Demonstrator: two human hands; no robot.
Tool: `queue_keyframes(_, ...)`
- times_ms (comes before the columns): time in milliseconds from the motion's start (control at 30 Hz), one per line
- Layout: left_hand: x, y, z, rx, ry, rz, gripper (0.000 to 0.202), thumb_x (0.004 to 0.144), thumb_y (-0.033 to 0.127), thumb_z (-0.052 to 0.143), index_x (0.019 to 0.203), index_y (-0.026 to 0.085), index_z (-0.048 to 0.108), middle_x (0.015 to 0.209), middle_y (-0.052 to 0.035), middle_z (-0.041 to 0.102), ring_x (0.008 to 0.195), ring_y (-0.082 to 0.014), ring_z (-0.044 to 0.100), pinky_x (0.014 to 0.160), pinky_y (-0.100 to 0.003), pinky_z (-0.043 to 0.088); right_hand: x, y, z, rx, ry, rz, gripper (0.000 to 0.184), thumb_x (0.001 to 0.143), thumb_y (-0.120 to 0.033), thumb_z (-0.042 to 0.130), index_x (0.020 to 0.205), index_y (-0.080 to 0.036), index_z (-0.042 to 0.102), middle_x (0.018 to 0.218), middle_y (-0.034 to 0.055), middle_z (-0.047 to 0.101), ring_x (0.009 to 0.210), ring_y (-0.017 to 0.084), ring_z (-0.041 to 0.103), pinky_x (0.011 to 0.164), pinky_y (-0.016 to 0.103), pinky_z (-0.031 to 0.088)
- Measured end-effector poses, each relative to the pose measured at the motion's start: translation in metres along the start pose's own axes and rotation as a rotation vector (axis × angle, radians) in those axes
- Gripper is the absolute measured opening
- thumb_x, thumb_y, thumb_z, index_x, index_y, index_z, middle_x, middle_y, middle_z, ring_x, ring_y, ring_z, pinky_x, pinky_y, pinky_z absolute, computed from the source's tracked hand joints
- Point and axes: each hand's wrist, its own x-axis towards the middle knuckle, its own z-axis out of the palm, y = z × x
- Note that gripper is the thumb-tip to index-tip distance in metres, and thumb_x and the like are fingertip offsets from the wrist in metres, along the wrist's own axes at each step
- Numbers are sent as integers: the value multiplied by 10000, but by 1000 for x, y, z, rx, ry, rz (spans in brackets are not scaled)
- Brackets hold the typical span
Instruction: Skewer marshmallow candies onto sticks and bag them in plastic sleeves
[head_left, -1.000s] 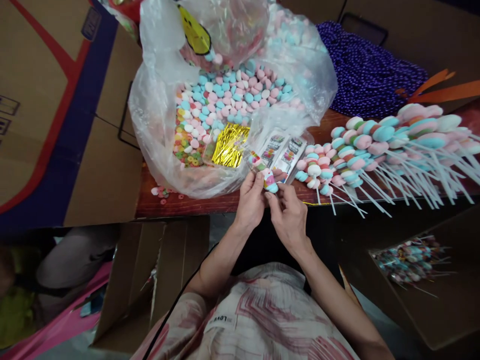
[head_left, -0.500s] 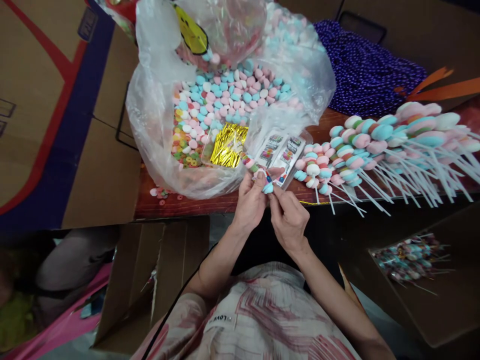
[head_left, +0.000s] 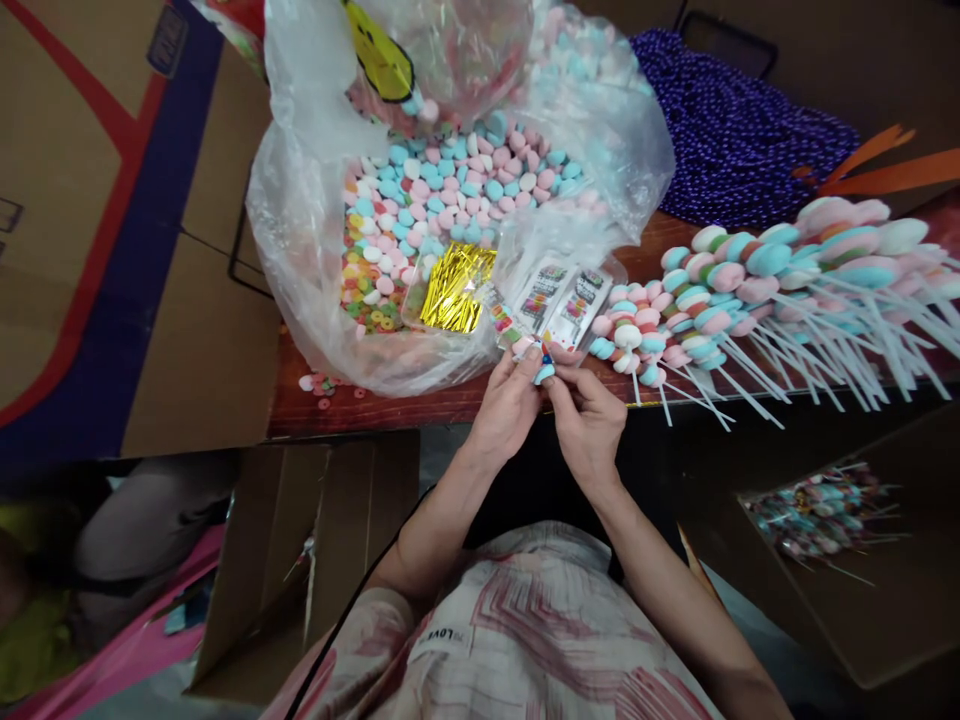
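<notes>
My left hand (head_left: 507, 405) and my right hand (head_left: 590, 425) meet at the front edge of the red-brown table (head_left: 450, 405). Both pinch one small candy skewer (head_left: 541, 368) of pink, white and blue marshmallow pieces, partly hidden by my fingers. Just beyond them lies a big clear plastic bag (head_left: 315, 220) full of pastel marshmallows (head_left: 457, 185), with ring candies (head_left: 366, 300) and a bundle of gold twist ties (head_left: 454, 288). Small printed packets (head_left: 562, 298) lie beside the bag.
A row of finished marshmallow skewers (head_left: 757, 280) with white sticks fans out to the right. Purple beads (head_left: 739, 135) lie behind them. Cardboard boxes stand at the left (head_left: 112, 230) and lower right (head_left: 885, 560), the latter holding wrapped skewers (head_left: 821, 505). A few ring candies (head_left: 322, 385) are spilled on the table.
Both hands have kept hold of the skewer, shifting slightly up and to the right; their fingers now cover more of the candy.
</notes>
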Motion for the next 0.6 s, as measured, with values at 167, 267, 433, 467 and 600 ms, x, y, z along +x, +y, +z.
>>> queue_keyframes(167,0,1,2,5,24,-60,32,880,196,703,904,185,685,930,-9,738,1104,-168,687,1022,-308,504,-1,2,2,12,4,19,90,895,-271,639,922,-207,696,869,30,765,716,164,718,694,301,596)
queue_keyframes(267,-1,0,4,-22,46,-76,56,856,186,726,869,174,672,891,2,729,1014,-145,702,972,-278,520,1,2,6,95,40,118,78,860,-281,659,873,-207,639,842,17,732,691,147,697,657,286,585)
queue_keyframes(433,-1,-1,4,9,6,-90,88,895,249,697,860,171,681,885,-10,729,885,-122,689,838,-248,547,12,-5,5,395,-39,360,176,805,-325,710,823,-203,583,622,-47,624,454,79,512,424,202,422)
queue_keyframes(467,-1,1,3,26,-20,-99,124,898,291,703,865,171,689,896,-22,733,872,-128,687,806,-249,550,14,-7,3,458,-88,398,194,803,-341,719,810,-199,587,584,-56,608,408,62,457,388,189,368)
queue_keyframes(600,1,10,-1,26,-137,-64,238,885,425,719,949,196,719,1090,-73,753,963,-179,706,750,-267,561,24,-14,-7,628,-221,517,301,755,-414,788,746,-180,599,563,-44,623,351,26,370,348,166,245)
